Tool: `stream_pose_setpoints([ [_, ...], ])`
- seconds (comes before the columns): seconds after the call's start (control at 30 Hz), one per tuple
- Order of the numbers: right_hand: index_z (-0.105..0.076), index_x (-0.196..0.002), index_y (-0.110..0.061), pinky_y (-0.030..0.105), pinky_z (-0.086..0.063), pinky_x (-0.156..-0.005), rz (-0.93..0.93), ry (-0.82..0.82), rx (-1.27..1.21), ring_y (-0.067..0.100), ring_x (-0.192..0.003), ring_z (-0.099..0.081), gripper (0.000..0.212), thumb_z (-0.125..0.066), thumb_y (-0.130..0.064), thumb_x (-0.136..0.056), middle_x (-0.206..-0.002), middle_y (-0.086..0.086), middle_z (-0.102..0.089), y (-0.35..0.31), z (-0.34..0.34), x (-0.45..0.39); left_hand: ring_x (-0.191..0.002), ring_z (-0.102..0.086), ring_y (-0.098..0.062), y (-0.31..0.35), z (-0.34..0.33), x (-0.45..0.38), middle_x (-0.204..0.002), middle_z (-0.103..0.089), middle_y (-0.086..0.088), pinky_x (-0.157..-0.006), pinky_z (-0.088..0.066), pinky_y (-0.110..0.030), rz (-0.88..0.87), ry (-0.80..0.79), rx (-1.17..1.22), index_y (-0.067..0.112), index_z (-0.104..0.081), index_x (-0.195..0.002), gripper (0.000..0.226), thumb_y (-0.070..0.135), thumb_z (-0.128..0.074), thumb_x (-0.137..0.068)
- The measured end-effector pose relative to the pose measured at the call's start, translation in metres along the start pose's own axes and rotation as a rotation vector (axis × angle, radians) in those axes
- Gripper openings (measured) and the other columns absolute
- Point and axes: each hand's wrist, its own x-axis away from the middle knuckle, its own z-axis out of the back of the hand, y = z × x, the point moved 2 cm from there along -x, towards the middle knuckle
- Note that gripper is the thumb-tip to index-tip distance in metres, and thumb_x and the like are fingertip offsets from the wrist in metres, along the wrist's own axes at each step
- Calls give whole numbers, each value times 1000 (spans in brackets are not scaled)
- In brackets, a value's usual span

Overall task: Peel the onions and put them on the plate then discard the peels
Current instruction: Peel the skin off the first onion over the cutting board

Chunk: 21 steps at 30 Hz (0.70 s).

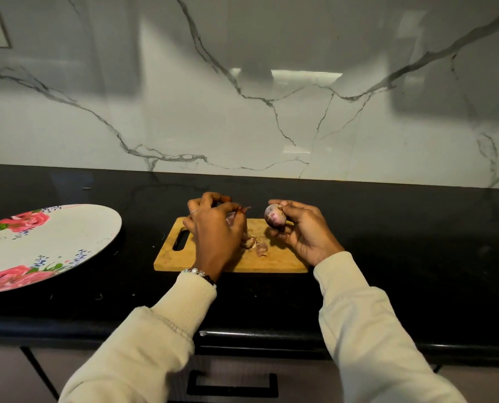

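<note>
My right hand (303,231) holds a small, pale purple peeled onion (275,217) between thumb and fingers, just above the right part of a wooden cutting board (280,261). My left hand (216,228) hovers over the board's left half with its fingers curled round a piece of onion peel (233,218). More loose peels (255,246) lie on the board between my hands. A large white plate (47,245) with pink roses sits on the counter far to the left, with nothing on the part I see.
The black counter (416,242) runs the full width, backed by a white marble wall (242,112). Below the counter's front edge is a drawer with a dark handle (232,385).
</note>
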Motion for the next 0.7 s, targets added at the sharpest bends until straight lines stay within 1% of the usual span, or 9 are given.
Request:
stream_pose_setpoints([
  [0.07,-64,-115,2,31,-54,-62,-12,-1,-69,27,-65,-68,23,-47,-8,-102,-82,18,-73,0,0,0,-124,-29,-18,2,-1,2,-130,-48,7,-83,-8,-23,-58,-64,-34,31,-71,-114,23,30,-62,-92],
  [0.13,-61,-115,2,29,-55,-60,-18,-9,-140,27,-63,-69,22,-47,-9,-102,-77,16,-74,-1,-1,0,-124,-28,-17,3,-2,3,-129,-47,7,-83,-9,-24,-118,-98,-51,34,-67,-120,29,29,-61,-92],
  [0.2,-60,-112,3,29,-57,-58,-12,-13,-199,29,-63,-70,19,-47,-6,-102,-81,19,-73,-2,-1,1,-121,-30,-16,5,-2,3,-126,-50,8,-82,-10,-27,-155,-110,-32,35,-67,-121,30,36,-61,-92],
  [0.27,-60,-111,6,31,-59,-56,-5,-25,-228,29,-68,-69,19,-46,0,-100,-87,23,-70,-2,-2,1,-115,-34,-14,6,-3,3,-117,-56,8,-81,-12,-29,-185,-126,6,34,-68,-118,29,45,-59,-92],
  [0.33,-61,-110,6,32,-59,-57,-1,-60,-201,28,-73,-70,19,-47,2,-98,-90,22,-70,-1,-3,3,-110,-37,-12,7,-3,4,-110,-61,10,-80,-14,-31,-183,-155,44,33,-68,-117,31,47,-57,-93],
  [0.43,-65,-108,3,33,-61,-58,-18,-125,-116,28,-79,-71,19,-49,-1,-99,-94,20,-71,-1,-6,5,-106,-38,-12,9,-2,5,-103,-64,12,-80,-17,-33,-158,-203,109,33,-69,-117,32,48,-56,-92],
  [0.5,-67,-105,2,35,-62,-59,-27,-127,-79,29,-83,-71,21,-47,-4,-101,-99,21,-69,-1,-6,5,-105,-39,-12,9,-1,5,-98,-65,14,-81,-18,-34,-154,-228,129,34,-70,-114,28,46,-55,-93],
  [0.57,-68,-104,0,36,-62,-59,-21,-125,-57,31,-87,-71,22,-47,-4,-101,-104,22,-67,0,-5,5,-105,-38,-11,9,0,5,-98,-65,16,-80,-17,-34,-139,-236,132,35,-70,-112,22,39,-56,-95],
  [0.7,-69,-104,-2,36,-62,-60,-6,-146,-17,33,-88,-71,23,-46,-5,-102,-106,21,-66,0,-5,5,-99,-33,-5,9,1,5,-90,-60,20,-81,-17,-33,-104,-235,130,34,-72,-109,20,33,-56,-96],
])
